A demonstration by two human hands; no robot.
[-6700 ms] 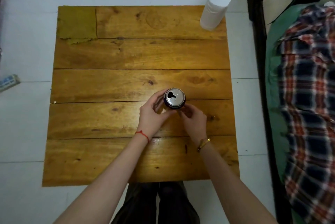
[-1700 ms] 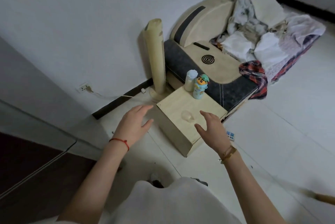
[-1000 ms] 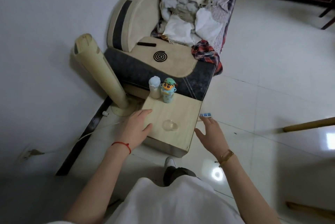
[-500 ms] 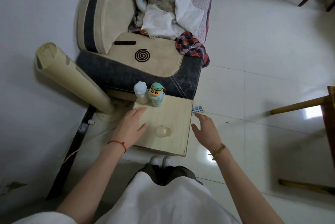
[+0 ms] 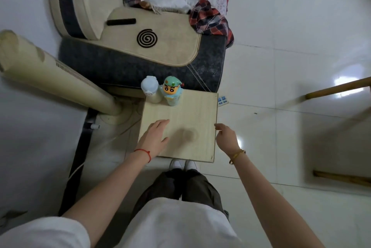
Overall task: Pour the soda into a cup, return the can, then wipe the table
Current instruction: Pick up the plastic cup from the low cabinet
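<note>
A clear glass cup stands on a small pale wooden side table, near its front half. My left hand hovers open just left of the cup, fingers spread over the tabletop. At the table's right edge my right hand is open, a little right of the cup. Neither hand touches the cup. The soda can is not in view.
A white bottle and a cartoon-figure bottle stand at the table's back edge. A beige tower fan leans at left; a cushioned seat with clothes lies behind. A wooden table's legs show at right.
The view swung from the wooden table with the can to this side table. Over the last second I came closer and both open hands closed in on the cup.
</note>
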